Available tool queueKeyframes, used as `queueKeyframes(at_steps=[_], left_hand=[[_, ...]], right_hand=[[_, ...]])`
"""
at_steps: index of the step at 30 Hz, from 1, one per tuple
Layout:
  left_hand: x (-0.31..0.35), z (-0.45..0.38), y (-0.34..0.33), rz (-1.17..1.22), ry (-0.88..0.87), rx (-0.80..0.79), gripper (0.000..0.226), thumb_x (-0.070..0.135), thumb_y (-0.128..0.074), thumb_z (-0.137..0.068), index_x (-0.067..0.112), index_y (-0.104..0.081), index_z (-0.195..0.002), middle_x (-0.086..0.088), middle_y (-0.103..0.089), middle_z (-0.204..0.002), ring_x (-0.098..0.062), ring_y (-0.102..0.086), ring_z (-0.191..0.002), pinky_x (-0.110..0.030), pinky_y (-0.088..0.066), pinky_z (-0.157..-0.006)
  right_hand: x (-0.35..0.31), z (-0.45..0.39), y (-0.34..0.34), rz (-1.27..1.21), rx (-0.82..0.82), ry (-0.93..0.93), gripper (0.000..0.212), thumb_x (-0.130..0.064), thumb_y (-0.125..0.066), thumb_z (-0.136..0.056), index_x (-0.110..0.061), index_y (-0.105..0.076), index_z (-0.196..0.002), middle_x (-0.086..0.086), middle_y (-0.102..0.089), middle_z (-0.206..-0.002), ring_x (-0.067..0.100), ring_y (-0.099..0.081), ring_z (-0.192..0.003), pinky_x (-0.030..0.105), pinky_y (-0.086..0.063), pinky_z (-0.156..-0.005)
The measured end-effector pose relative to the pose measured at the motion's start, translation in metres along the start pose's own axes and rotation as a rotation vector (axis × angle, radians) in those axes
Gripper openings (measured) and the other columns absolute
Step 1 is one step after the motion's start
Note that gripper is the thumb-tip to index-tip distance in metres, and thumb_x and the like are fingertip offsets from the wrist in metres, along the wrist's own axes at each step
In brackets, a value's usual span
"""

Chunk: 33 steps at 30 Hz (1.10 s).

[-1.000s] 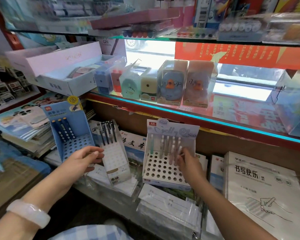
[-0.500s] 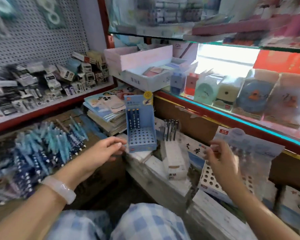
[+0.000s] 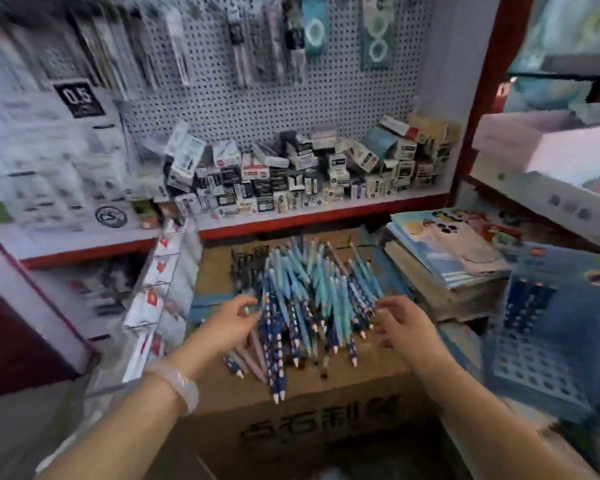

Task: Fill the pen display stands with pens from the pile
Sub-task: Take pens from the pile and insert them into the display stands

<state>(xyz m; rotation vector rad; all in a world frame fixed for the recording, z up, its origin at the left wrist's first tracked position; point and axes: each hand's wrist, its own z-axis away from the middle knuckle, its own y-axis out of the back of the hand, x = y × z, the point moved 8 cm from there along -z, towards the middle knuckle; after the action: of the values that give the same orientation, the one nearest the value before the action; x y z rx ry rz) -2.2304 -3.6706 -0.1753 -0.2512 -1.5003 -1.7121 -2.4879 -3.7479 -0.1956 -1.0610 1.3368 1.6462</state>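
Frame motion-blurred. Pens (image 3: 309, 299) heaped on box (image 3: 326, 420), between hands. Left hand (image 3: 234, 322) at pile edge, grasp unclear. Right hand (image 3: 404, 323) loosely curled, empty. Blue stand (image 3: 548, 341) right, partly cut off.

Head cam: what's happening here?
A person is restocking pen displays. Both hands reach into the pile of pens on a cardboard box: the left hand at its left edge, the right hand at its right edge. No firm grip on a pen shows yet. The blue display stand at right holds a few pens; most holes are empty.
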Motion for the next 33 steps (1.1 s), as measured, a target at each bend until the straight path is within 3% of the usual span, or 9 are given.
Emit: queueKeyframes(at_steps=[4,7,12,16,19,23,28,31,33], left_hand=[[-0.044,-0.005,0.022,-0.356,0.085,0.197,0.035,0.024,-0.048,-0.094,0.015,-0.048,-0.128,-0.015,-0.054,-0.122,-0.029,-0.055,-0.108,-0.032,-0.046,-0.085],[-0.057,-0.002,0.005,-0.553,0.117,0.127,0.038,0.034,-0.04,-0.096,0.017,-0.039,-0.129,-0.012,-0.052,-0.119,-0.026,-0.056,-0.102,-0.031,-0.047,-0.079],[-0.058,-0.014,-0.016,-0.406,0.206,0.042,0.063,0.053,-0.042,-0.091,0.015,-0.023,-0.138,-0.008,-0.055,-0.118,-0.026,-0.057,-0.104,-0.028,-0.043,-0.067],[-0.055,-0.026,-0.026,-0.437,0.29,0.012,0.085,0.057,-0.043,-0.089,0.017,0.001,-0.148,-0.019,-0.025,-0.15,-0.03,-0.047,-0.124,-0.03,-0.044,-0.081],[-0.049,-0.033,-0.026,-0.405,0.329,0.008,0.083,0.05,-0.047,-0.09,0.013,-0.001,-0.148,-0.019,-0.024,-0.15,-0.029,-0.047,-0.124,-0.028,-0.04,-0.075],[-0.055,-0.041,-0.023,-0.43,0.364,0.059,0.078,0.03,-0.057,-0.087,0.008,-0.008,-0.144,-0.016,-0.047,-0.13,-0.027,-0.057,-0.106,-0.026,-0.043,-0.07],[-0.068,-0.047,-0.015,-0.365,0.383,0.188,0.066,0.006,-0.053,-0.086,0.003,-0.015,-0.139,-0.016,-0.056,-0.119,-0.03,-0.058,-0.105,-0.034,-0.05,-0.08],[-0.076,-0.048,-0.013,-0.277,0.413,0.233,0.057,0.001,-0.05,-0.088,0.002,-0.021,-0.137,-0.018,-0.052,-0.127,-0.031,-0.055,-0.112,-0.035,-0.048,-0.084],[-0.079,-0.048,-0.011,-0.224,0.434,0.239,0.056,-0.001,-0.049,-0.088,0.001,-0.024,-0.138,-0.017,-0.049,-0.131,-0.031,-0.053,-0.115,-0.032,-0.047,-0.079]], right_hand=[[0.004,-0.01,-0.042,-0.031,-0.063,-0.03,0.016,-0.013,-0.045,-0.096,-0.019,-0.055,-0.106,0.004,-0.065,-0.088,0.029,-0.063,-0.084,0.048,-0.053,-0.079],[0.004,-0.01,-0.058,-0.009,-0.099,-0.017,0.017,-0.013,-0.042,-0.097,-0.021,-0.053,-0.107,0.006,-0.066,-0.087,0.03,-0.063,-0.086,0.046,-0.052,-0.078],[0.001,-0.009,-0.071,0.019,-0.153,-0.023,0.016,-0.013,-0.041,-0.097,-0.025,-0.051,-0.102,0.004,-0.063,-0.093,0.026,-0.063,-0.087,0.047,-0.053,-0.079],[0.003,-0.007,-0.072,0.015,-0.149,-0.03,0.017,-0.012,-0.043,-0.097,-0.024,-0.053,-0.101,0.003,-0.065,-0.091,0.023,-0.063,-0.087,0.047,-0.053,-0.082],[0.001,-0.007,-0.069,0.007,-0.16,-0.038,0.017,-0.012,-0.043,-0.097,-0.024,-0.052,-0.102,0.002,-0.065,-0.09,0.018,-0.062,-0.087,0.043,-0.054,-0.08],[0.001,-0.005,-0.065,-0.009,-0.17,-0.057,0.016,-0.012,-0.042,-0.098,-0.022,-0.051,-0.106,0.002,-0.064,-0.095,0.014,-0.062,-0.088,0.039,-0.054,-0.078],[0.001,-0.003,-0.059,-0.025,-0.164,-0.079,0.016,-0.01,-0.041,-0.098,-0.019,-0.052,-0.106,0.004,-0.063,-0.092,0.013,-0.061,-0.083,0.037,-0.052,-0.076],[0.001,-0.003,-0.055,-0.03,-0.158,-0.089,0.017,-0.009,-0.041,-0.098,-0.019,-0.053,-0.107,0.005,-0.063,-0.089,0.016,-0.062,-0.081,0.038,-0.053,-0.076],[0.001,-0.003,-0.051,-0.037,-0.145,-0.099,0.017,-0.009,-0.042,-0.097,-0.019,-0.052,-0.107,0.004,-0.063,-0.089,0.016,-0.062,-0.081,0.037,-0.053,-0.077]])
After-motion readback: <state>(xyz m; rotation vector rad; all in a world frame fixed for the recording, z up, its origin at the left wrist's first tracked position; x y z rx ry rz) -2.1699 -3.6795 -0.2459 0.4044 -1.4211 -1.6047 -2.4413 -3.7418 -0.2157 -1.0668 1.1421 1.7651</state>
